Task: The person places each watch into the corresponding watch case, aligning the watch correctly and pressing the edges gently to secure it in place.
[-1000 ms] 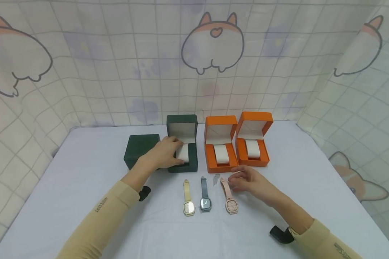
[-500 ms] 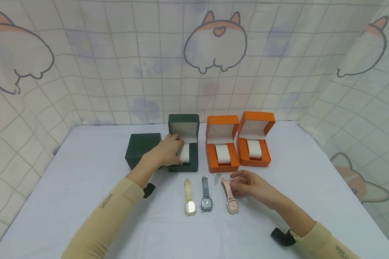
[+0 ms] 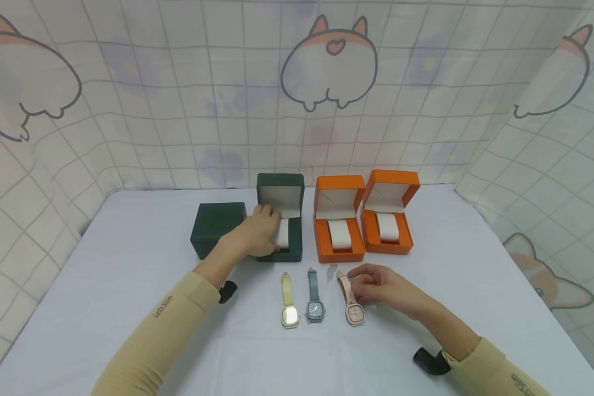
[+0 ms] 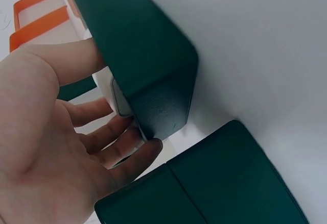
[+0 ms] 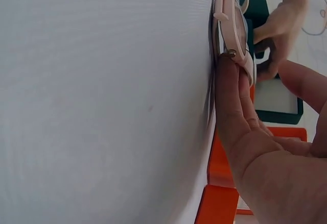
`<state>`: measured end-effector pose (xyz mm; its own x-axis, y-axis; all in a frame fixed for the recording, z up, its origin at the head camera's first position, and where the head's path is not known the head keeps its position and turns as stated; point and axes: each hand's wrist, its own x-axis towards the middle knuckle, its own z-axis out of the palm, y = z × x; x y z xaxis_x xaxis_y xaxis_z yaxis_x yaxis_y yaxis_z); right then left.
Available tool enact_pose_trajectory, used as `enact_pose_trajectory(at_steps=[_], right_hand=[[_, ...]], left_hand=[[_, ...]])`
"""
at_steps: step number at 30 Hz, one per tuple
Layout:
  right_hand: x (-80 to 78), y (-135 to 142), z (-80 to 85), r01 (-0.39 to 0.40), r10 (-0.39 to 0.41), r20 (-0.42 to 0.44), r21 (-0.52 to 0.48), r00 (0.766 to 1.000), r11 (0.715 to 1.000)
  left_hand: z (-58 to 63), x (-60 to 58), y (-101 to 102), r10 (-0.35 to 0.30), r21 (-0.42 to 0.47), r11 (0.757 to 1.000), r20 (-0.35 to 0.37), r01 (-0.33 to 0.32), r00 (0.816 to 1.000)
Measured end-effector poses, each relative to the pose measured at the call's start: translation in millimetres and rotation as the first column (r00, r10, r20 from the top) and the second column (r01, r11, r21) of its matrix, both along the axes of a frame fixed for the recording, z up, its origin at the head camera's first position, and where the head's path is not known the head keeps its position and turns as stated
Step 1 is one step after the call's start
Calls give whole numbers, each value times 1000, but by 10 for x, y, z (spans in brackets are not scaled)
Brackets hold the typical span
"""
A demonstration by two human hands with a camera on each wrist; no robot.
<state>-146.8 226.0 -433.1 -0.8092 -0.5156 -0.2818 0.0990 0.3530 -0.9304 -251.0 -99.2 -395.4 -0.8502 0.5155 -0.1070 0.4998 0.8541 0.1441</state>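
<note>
My left hand reaches into an open green watch box. Its fingers and thumb come down on either side of the white watch cushion, partly covered by the hand. In the left wrist view the thumb crosses the green box's edge, and the fingertips lie partly hidden behind its wall. Beside the strap of a pink wristwatch is my right hand. The right wrist view has its fingertips touching the pink watch, one digit held apart. A blue watch and a yellow watch lie alongside.
A closed green box stands left of the open one. To the right are two open orange watch boxes with white cushions. Behind the white table hangs a patterned curtain.
The camera's view shifts slightly. My right fingers rise a little beside the pink watch strap; my left hand stays in the green box.
</note>
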Motion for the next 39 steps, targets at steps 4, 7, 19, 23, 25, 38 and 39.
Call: enact_pose_trajectory(at_steps=[4, 7, 19, 23, 25, 38, 39], right_hand=[[3, -15, 6, -12, 13, -13, 33, 1000, 999], [-4, -27, 13, -18, 20, -32, 67, 999, 998], [-7, -34, 51, -78, 90, -73, 146, 993, 986], [4, -52, 67, -80, 92, -68, 162, 993, 983], [8, -67, 77, -79, 90, -59, 167, 994, 983], [33, -72, 86, -100, 114, -70, 180, 991, 979], [33, -74, 88, -98, 113, -69, 186, 991, 978]], left_hand=[[-24, 25, 1, 1, 3, 1000, -2, -1, 1000], [-46, 38, -1, -10, 2, 1000, -16, 10, 1000], [-118, 50, -32, -32, 31, 999, -56, 34, 998], [-128, 44, -36, -31, 35, 999, -54, 33, 998], [-130, 43, -38, -31, 36, 999, -54, 33, 998], [-110, 31, -69, -24, 134, 990, -58, 32, 998], [-108, 30, -69, -23, 147, 989, -59, 31, 998]])
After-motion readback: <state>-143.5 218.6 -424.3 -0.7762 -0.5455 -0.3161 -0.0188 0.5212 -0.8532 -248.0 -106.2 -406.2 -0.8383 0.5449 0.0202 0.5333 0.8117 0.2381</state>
